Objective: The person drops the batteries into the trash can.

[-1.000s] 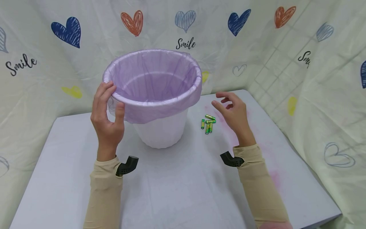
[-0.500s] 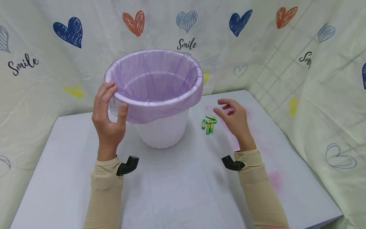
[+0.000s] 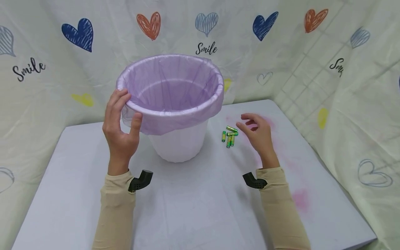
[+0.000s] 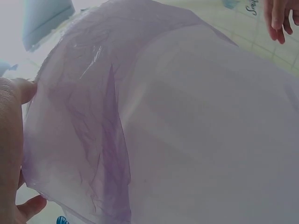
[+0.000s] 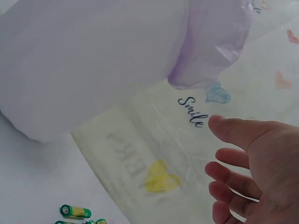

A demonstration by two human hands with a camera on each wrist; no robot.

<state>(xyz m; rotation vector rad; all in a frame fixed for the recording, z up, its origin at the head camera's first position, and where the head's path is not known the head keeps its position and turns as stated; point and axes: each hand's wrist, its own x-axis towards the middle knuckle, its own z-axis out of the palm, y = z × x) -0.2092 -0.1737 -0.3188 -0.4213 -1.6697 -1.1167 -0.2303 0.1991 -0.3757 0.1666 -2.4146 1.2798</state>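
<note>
A white trash can (image 3: 179,147) stands on the table, lined with a translucent purple bag (image 3: 175,123) folded over its rim. At its left side my left hand (image 3: 120,135) holds the rim, with fingertips over the top edge and the thumb against the outside of the bag. The left wrist view shows this thumb (image 4: 28,89) at the bag's edge. My right hand (image 3: 257,135) hovers right of the can, fingers loosely bent and nothing between them. Just left of its fingertips lie several green-and-gold batteries (image 3: 232,129) in a small cluster; the right wrist view shows one battery (image 5: 74,211) up close.
The white table (image 3: 193,208) has faint pink stains on its right side. Behind and around it hangs a pale curtain (image 3: 237,62) printed with hearts and "Smile". A black wrist mount (image 3: 140,180) sticks out from each sleeve.
My right hand has lowered toward the table, its fingertips now closer to the batteries. My left hand stays at the can's rim. The whole head view has shifted slightly.
</note>
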